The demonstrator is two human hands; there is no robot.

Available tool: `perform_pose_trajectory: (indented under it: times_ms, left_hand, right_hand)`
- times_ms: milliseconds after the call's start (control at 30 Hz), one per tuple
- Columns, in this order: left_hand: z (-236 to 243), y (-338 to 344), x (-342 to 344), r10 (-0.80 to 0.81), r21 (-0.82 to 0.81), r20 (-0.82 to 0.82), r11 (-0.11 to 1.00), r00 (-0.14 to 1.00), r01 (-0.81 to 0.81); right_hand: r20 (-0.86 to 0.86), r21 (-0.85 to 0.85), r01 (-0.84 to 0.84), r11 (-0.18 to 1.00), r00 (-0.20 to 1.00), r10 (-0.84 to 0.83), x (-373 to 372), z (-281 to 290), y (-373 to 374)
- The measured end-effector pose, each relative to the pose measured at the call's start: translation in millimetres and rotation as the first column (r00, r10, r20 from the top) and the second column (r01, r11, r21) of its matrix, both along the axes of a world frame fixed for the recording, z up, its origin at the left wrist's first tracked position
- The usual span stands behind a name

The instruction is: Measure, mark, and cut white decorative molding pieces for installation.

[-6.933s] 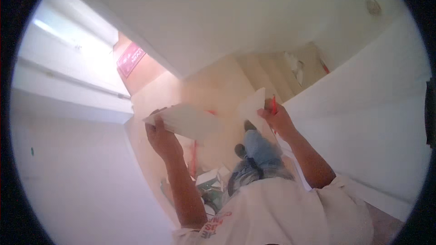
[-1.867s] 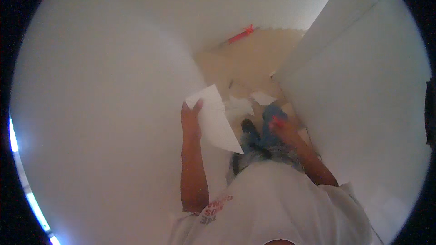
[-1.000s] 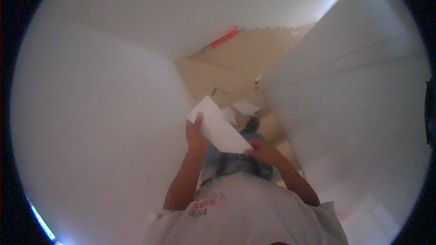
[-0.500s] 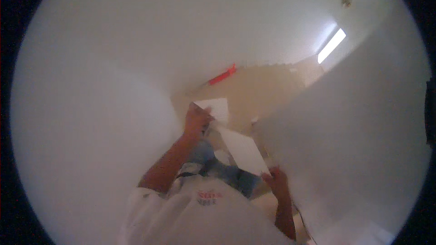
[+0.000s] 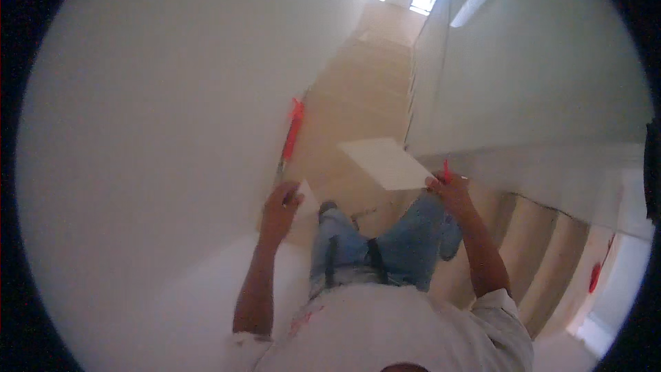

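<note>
My left hand (image 5: pixel 281 212) is closed on a small white card (image 5: pixel 307 201), near the wall on the left. In my right hand (image 5: pixel 451 191), the near right corner of a larger white sheet (image 5: pixel 387 164) is gripped. The sheet reaches out flat ahead of me and apart from the card. A slim red thing (image 5: pixel 446 171) sticks up at the right fingers; its kind is too blurred to tell. Beyond my left hand, a long red object with a dark end (image 5: pixel 292 131) lies beside the left wall.
Pale walls (image 5: pixel 172 131) rise on the left and a smooth grey partition (image 5: pixel 530 76) on the right. Beige steps (image 5: pixel 375 76) run away ahead. More steps (image 5: pixel 530 241) lie to my right, with a red hanging thing (image 5: pixel 594 277) past them.
The view has swung round, bringing the far steps and right-hand steps in. My right hand has risen with the sheet; the sheet and card, earlier nearly meeting, are now farther apart.
</note>
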State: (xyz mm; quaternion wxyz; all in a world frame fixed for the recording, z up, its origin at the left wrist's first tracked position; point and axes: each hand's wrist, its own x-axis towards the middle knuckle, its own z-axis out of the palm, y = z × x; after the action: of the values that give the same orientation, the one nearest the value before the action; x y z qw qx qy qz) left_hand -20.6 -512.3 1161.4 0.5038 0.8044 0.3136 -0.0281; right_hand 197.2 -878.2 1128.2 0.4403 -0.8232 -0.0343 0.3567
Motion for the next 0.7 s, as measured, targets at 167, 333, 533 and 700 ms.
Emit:
perform_pose_trajectory:
  times_ms: [167,333,533,700]
  left_hand:
    - [114,65,123,-0.247,0.072,0.035,0.967,0.968,0.244]
    - [221,99,225,-0.326,0.016,0.027,0.946,0.945,0.325]
    - [314,128,346,-0.441,-0.058,-0.083,0.897,0.893,0.438]
    - [341,181,485,-0.515,-0.105,-0.084,0.856,0.853,0.506]
  right_hand:
    - [0.222,-0.181,-0.015,0.983,0.973,0.056,75,109,29]
    - [0.182,-0.091,0.024,0.996,0.983,-0.007,149,302,64]
    - [0.15,-0.045,0.293,0.955,0.947,-0.283,210,387,99]
    - [0.5,-0.22,0.235,0.947,0.861,-0.097,326,380,146]
